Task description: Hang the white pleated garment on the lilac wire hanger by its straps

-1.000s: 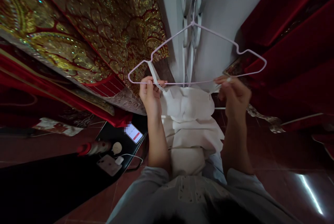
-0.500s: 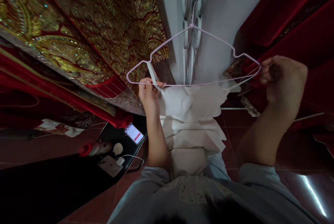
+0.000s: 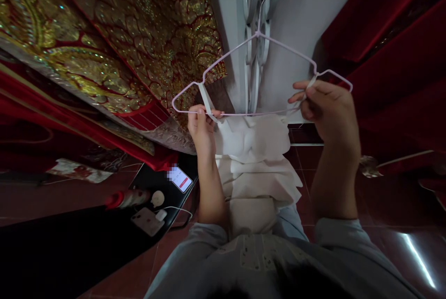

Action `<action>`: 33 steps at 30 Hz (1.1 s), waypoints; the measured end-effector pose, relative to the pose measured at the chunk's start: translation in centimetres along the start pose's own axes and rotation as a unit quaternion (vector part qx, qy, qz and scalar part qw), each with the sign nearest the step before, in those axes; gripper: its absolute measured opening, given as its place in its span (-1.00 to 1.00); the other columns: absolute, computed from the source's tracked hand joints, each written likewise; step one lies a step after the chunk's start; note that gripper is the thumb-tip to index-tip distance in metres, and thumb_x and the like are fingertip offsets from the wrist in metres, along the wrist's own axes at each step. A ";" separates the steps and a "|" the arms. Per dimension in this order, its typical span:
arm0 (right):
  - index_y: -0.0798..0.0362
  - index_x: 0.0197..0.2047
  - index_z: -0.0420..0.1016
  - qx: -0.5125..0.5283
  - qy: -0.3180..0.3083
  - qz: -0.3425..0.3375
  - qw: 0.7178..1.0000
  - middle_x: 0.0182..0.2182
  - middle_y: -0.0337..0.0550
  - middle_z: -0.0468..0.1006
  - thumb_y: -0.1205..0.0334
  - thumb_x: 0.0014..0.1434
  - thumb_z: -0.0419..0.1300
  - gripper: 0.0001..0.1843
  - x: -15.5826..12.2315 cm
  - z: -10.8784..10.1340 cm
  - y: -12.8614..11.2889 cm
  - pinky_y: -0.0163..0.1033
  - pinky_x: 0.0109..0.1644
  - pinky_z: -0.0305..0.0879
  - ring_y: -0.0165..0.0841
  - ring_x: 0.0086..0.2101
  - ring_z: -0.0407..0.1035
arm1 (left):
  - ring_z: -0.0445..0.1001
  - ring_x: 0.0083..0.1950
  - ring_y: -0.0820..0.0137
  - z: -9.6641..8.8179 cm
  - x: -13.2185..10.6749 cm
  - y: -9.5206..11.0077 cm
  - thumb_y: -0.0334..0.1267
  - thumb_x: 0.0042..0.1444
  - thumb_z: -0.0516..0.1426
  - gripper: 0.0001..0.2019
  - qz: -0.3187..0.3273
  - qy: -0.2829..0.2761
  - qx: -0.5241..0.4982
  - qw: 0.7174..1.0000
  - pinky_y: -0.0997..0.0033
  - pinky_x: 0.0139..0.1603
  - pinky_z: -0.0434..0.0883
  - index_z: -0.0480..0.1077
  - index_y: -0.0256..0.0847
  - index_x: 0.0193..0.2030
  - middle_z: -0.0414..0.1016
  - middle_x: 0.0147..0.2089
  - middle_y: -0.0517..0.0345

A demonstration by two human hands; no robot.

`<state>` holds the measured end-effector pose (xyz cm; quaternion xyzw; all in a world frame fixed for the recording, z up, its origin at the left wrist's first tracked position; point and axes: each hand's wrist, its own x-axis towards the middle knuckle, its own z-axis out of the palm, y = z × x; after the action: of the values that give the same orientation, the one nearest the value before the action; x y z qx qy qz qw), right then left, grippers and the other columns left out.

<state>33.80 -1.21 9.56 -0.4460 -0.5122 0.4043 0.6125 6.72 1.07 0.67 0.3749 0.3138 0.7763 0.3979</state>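
A pale pink clothes hanger (image 3: 231,55) hangs upright in front of me, its metal hook up by the white metalwork. Below it a white garment (image 3: 249,139) with thin shoulder straps drapes down in ruffles. My left hand (image 3: 202,125) is closed around the hanger's bottom bar at the left, right beside the left strap (image 3: 206,99), which loops over the hanger's left notch. On the right, my right hand (image 3: 325,104) pinches the right strap (image 3: 311,81) with thumb and fingers, just under the right notch. That strap's upper end reaches the notch; part of it is hidden by my fingers.
Gold sequined red garments (image 3: 167,34) hang close on the left, dark red cloth (image 3: 393,67) on the right. Lower left, a black surface (image 3: 149,176) bears a lit phone (image 3: 180,179), another phone (image 3: 147,221), a red-capped bottle (image 3: 127,198) and a white cable (image 3: 179,208).
My right hand has moved left from the hanger's right end to the right notch, bringing the strap inward and up to it. My left hand has hardly moved.
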 end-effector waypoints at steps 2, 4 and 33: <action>0.05 -0.13 0.76 0.003 0.029 -0.002 1.000 -0.34 -0.08 0.72 0.09 0.22 0.40 -0.76 -0.9 0.3 1.7 -0.29 -0.56 -0.06 -0.54 -0.61 0.13 | 0.64 -0.30 0.35 0.0 0.0 0.1 0.27 0.23 0.43 -0.51 -0.001 0.007 0.014 1.000 0.30 -0.04 0.63 0.39 -0.06 -0.17 0.62 -0.35 0.20; -0.04 -0.07 0.75 -0.007 0.106 -0.035 0.994 -0.19 -0.09 0.75 0.12 0.22 0.37 -0.77 -2.0 0.4 3.3 -0.28 -0.54 0.02 -0.51 -0.57 0.18 | 0.63 -0.31 0.34 0.1 0.0 0.2 0.29 0.21 0.43 -0.49 0.000 0.012 0.022 1.000 0.30 -0.05 0.63 0.38 -0.05 -0.18 0.62 -0.35 0.20; -0.19 0.26 0.61 -0.195 -0.045 -0.142 0.970 0.22 -0.01 0.54 0.16 0.41 0.24 -0.61 -5.5 5.0 8.0 -0.21 -0.31 0.47 -0.29 -0.11 0.50 | 0.58 0.39 0.12 -1.0 1.4 7.4 0.07 0.32 0.43 -0.66 0.128 -0.005 0.083 0.988 0.27 0.05 0.60 0.65 0.15 0.18 0.66 0.32 0.18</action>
<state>27.74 -3.63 0.83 -0.4607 -0.6662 0.2257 0.5412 2.46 -1.54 6.40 0.4478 0.3247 0.7899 0.2647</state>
